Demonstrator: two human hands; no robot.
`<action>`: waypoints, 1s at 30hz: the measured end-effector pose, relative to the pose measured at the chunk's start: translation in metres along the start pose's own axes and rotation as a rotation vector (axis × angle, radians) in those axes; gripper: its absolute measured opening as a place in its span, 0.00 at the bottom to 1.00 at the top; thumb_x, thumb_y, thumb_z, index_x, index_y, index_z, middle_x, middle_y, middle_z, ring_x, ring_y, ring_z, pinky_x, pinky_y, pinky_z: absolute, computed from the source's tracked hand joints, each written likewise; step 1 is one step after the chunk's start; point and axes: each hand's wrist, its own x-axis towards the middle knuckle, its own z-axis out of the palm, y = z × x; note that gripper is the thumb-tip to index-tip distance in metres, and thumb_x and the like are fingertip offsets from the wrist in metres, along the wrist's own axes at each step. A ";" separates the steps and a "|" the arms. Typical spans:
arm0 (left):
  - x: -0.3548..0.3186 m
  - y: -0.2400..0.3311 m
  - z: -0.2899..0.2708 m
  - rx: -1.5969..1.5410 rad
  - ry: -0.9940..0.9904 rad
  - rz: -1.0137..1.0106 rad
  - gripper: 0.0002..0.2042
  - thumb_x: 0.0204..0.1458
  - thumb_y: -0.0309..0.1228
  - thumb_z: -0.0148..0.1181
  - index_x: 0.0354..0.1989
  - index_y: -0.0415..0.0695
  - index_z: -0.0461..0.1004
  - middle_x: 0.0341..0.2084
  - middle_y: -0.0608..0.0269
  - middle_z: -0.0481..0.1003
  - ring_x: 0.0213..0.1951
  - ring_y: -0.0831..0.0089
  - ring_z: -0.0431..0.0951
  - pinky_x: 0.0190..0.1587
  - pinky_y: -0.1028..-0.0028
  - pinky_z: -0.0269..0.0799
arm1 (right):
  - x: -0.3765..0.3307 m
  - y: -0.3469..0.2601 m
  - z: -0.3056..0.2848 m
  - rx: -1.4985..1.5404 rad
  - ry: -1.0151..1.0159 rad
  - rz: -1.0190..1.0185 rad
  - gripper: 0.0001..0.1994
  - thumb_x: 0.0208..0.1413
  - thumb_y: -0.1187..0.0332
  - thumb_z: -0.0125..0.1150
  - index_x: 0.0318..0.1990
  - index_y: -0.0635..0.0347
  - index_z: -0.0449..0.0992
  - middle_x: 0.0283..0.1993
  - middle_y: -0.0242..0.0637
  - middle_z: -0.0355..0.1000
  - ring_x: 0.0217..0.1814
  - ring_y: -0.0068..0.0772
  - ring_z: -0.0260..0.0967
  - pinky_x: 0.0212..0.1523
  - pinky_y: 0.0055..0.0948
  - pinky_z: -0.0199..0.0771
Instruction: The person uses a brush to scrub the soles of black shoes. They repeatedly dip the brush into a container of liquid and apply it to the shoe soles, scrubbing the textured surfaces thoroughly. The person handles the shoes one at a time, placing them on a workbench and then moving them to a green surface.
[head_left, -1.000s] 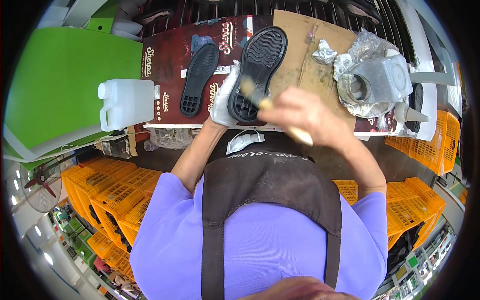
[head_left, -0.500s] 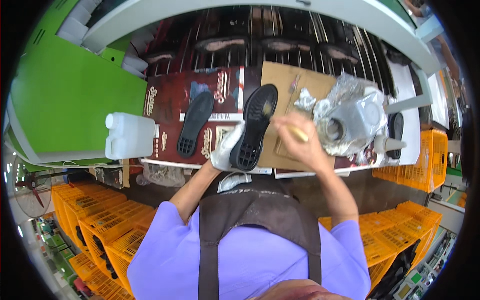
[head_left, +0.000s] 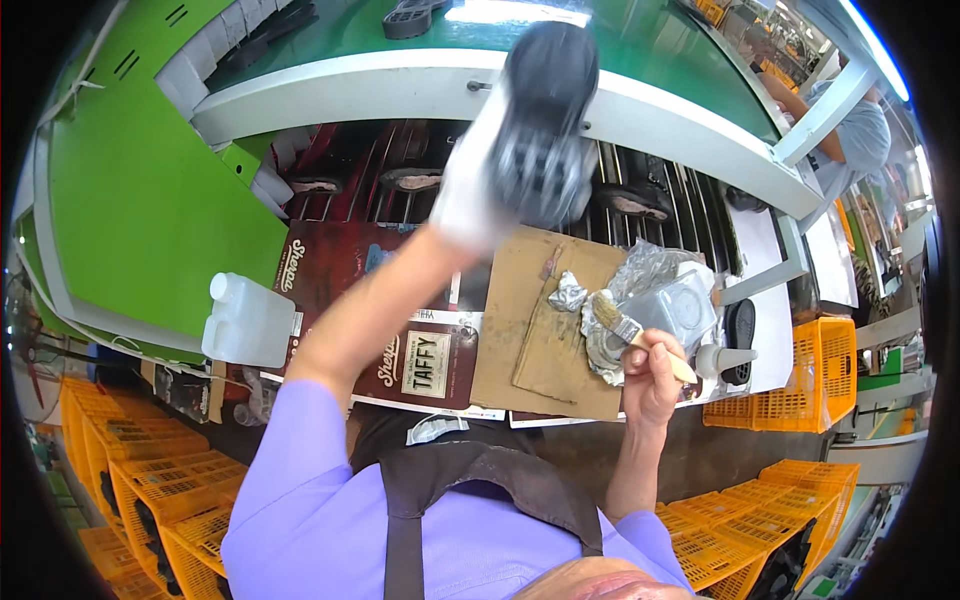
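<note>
My left hand [head_left: 470, 195], in a white glove, is stretched out far ahead and closed on a black shoe sole [head_left: 550, 90]. The sole is smeared by motion, its gridded heel part by my fingers and its other end over the frame of the green conveyor. At the right of the worktop, my bare right hand [head_left: 655, 380] grips a flat paintbrush [head_left: 684, 372] by its pale handle, bristles up and to the left. Just past the brush stands a translucent plastic container [head_left: 682, 312] wrapped in clear film, with crumpled foil [head_left: 568, 292] beside it. My left forearm hides part of the dark red cardboard.
A brown cardboard sheet [head_left: 500, 350] covers the middle worktop. At left stands a white jug [head_left: 248, 322]; at right, a squeeze bottle [head_left: 724, 360] and another black sole [head_left: 739, 335]. Beyond are metal rollers and a green conveyor [head_left: 650, 45]. Orange crates [head_left: 190, 475] stand behind me. Another person [head_left: 850, 125] is at far right.
My left hand has carried the sole forward and up, from over the worktop to the conveyor frame. My right hand has drawn back from the sole, keeping the brush. The view has shifted.
</note>
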 end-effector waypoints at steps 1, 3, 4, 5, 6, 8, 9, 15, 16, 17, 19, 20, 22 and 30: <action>0.039 0.007 0.014 0.102 0.152 0.227 0.23 0.59 0.49 0.36 0.48 0.43 0.66 0.34 0.59 0.72 0.32 0.71 0.74 0.39 0.70 0.71 | -0.001 0.001 0.001 -0.028 0.003 0.007 0.10 0.53 0.69 0.57 0.39 0.67 0.73 0.28 0.35 0.69 0.28 0.22 0.64 0.29 0.20 0.63; 0.118 0.049 -0.028 0.121 -0.001 0.282 0.17 0.58 0.37 0.43 0.48 0.37 0.65 0.36 0.54 0.73 0.37 0.64 0.76 0.43 0.65 0.73 | -0.002 0.005 0.012 -0.081 -0.020 0.041 0.09 0.54 0.69 0.56 0.40 0.64 0.73 0.26 0.33 0.68 0.27 0.22 0.62 0.28 0.21 0.61; 0.145 0.058 -0.006 -0.173 0.228 0.113 0.14 0.57 0.45 0.46 0.40 0.49 0.66 0.30 0.68 0.68 0.33 0.75 0.69 0.37 0.69 0.68 | -0.003 0.007 0.013 -0.115 -0.015 0.033 0.10 0.53 0.69 0.57 0.40 0.65 0.72 0.27 0.34 0.68 0.27 0.21 0.63 0.28 0.20 0.62; 0.153 0.059 -0.002 0.058 0.397 0.168 0.13 0.58 0.46 0.43 0.41 0.51 0.66 0.32 0.67 0.68 0.36 0.74 0.68 0.39 0.65 0.67 | -0.005 0.008 0.012 -0.147 -0.008 0.031 0.10 0.53 0.69 0.57 0.40 0.65 0.72 0.28 0.34 0.69 0.28 0.21 0.63 0.28 0.19 0.62; 0.156 0.058 -0.006 0.204 0.482 0.184 0.11 0.58 0.43 0.44 0.39 0.50 0.66 0.30 0.67 0.68 0.34 0.75 0.68 0.37 0.67 0.67 | -0.006 0.011 0.012 -0.179 -0.003 0.033 0.10 0.53 0.69 0.57 0.40 0.65 0.72 0.28 0.34 0.69 0.28 0.21 0.63 0.28 0.19 0.62; 0.153 0.059 -0.047 0.284 0.339 0.327 0.08 0.58 0.39 0.47 0.36 0.49 0.67 0.27 0.69 0.68 0.30 0.78 0.67 0.34 0.74 0.66 | -0.010 0.019 0.011 -0.193 -0.007 0.077 0.10 0.53 0.69 0.58 0.40 0.65 0.72 0.30 0.34 0.70 0.28 0.21 0.65 0.29 0.18 0.63; 0.146 0.060 -0.082 0.205 0.103 0.440 0.06 0.57 0.36 0.48 0.34 0.49 0.67 0.26 0.70 0.67 0.29 0.80 0.67 0.33 0.77 0.66 | -0.012 0.022 0.011 -0.213 -0.019 0.084 0.10 0.52 0.69 0.58 0.39 0.66 0.73 0.30 0.35 0.70 0.28 0.21 0.65 0.29 0.18 0.64; -0.071 0.009 -0.057 0.825 0.568 0.178 0.15 0.59 0.35 0.44 0.45 0.37 0.70 0.39 0.55 0.74 0.38 0.67 0.77 0.43 0.72 0.71 | -0.020 0.029 -0.012 -0.368 0.028 0.110 0.11 0.51 0.69 0.59 0.39 0.68 0.73 0.30 0.35 0.70 0.28 0.20 0.66 0.29 0.18 0.64; -0.105 0.004 -0.073 0.964 0.627 0.126 0.14 0.58 0.33 0.45 0.46 0.37 0.70 0.41 0.54 0.73 0.41 0.65 0.76 0.44 0.72 0.71 | -0.019 0.029 -0.016 -0.386 0.026 0.116 0.12 0.51 0.70 0.59 0.40 0.69 0.72 0.29 0.36 0.70 0.28 0.21 0.66 0.29 0.18 0.64; -0.140 0.005 -0.098 1.704 0.436 0.311 0.18 0.53 0.37 0.52 0.46 0.34 0.69 0.41 0.49 0.73 0.43 0.63 0.75 0.46 0.73 0.68 | -0.020 0.028 -0.019 -0.408 0.030 0.123 0.12 0.51 0.70 0.59 0.40 0.70 0.72 0.29 0.36 0.70 0.28 0.21 0.66 0.29 0.18 0.64; -0.190 -0.004 -0.102 1.971 0.765 -0.008 0.27 0.48 0.46 0.56 0.47 0.34 0.67 0.44 0.44 0.70 0.48 0.55 0.69 0.52 0.66 0.64 | -0.021 0.029 -0.029 -0.398 0.031 0.113 0.12 0.52 0.71 0.57 0.41 0.71 0.72 0.27 0.36 0.69 0.27 0.22 0.65 0.29 0.18 0.63; -0.214 -0.007 -0.106 2.112 0.815 -0.188 0.33 0.43 0.51 0.59 0.48 0.33 0.65 0.46 0.41 0.68 0.50 0.52 0.67 0.53 0.64 0.62 | -0.020 0.030 -0.034 -0.387 0.033 0.125 0.11 0.52 0.71 0.57 0.41 0.70 0.72 0.27 0.36 0.69 0.27 0.21 0.64 0.29 0.18 0.63; -0.248 -0.016 -0.109 2.218 0.889 -0.544 0.43 0.33 0.58 0.62 0.50 0.31 0.62 0.50 0.37 0.64 0.53 0.46 0.62 0.55 0.60 0.60 | -0.020 0.030 -0.039 -0.388 0.059 0.144 0.11 0.53 0.71 0.57 0.41 0.70 0.72 0.27 0.35 0.69 0.27 0.21 0.63 0.29 0.18 0.62; -0.249 -0.027 -0.072 1.847 1.111 -0.740 0.25 0.32 0.46 0.67 0.32 0.36 0.74 0.32 0.45 0.75 0.34 0.55 0.76 0.39 0.63 0.70 | -0.018 0.016 -0.026 -0.709 0.107 0.029 0.08 0.53 0.70 0.57 0.37 0.65 0.76 0.21 0.29 0.67 0.20 0.14 0.59 0.22 0.14 0.57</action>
